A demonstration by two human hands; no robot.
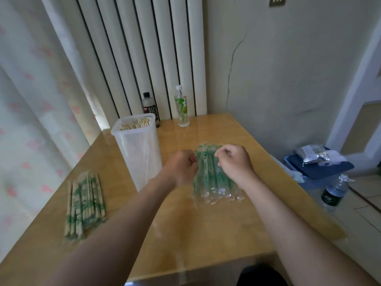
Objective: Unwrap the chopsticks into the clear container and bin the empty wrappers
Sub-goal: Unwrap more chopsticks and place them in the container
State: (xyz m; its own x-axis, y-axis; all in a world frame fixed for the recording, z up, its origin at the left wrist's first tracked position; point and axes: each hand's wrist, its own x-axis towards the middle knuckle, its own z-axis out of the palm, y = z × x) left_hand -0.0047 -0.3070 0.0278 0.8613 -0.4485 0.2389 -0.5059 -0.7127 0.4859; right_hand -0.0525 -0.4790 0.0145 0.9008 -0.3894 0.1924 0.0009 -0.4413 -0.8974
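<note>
Centrally, the empty wrappers (214,183) were pinched at their far end by the curled left hand (181,168) and right hand (235,162), just beside the clear container (140,157); wrapped chopsticks (84,203) were spread farther left.

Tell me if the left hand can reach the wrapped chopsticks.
Likely yes: the left hand must skirt the container on its near side, but bare table leads on to the wrapped chopsticks. It seems to pinch wrappers.

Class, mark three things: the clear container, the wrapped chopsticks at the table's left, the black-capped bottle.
clear container (142,162), head view, on its front wall.
wrapped chopsticks (84,205), head view, middle of the pile.
black-capped bottle (150,110), head view, on its label.
</note>
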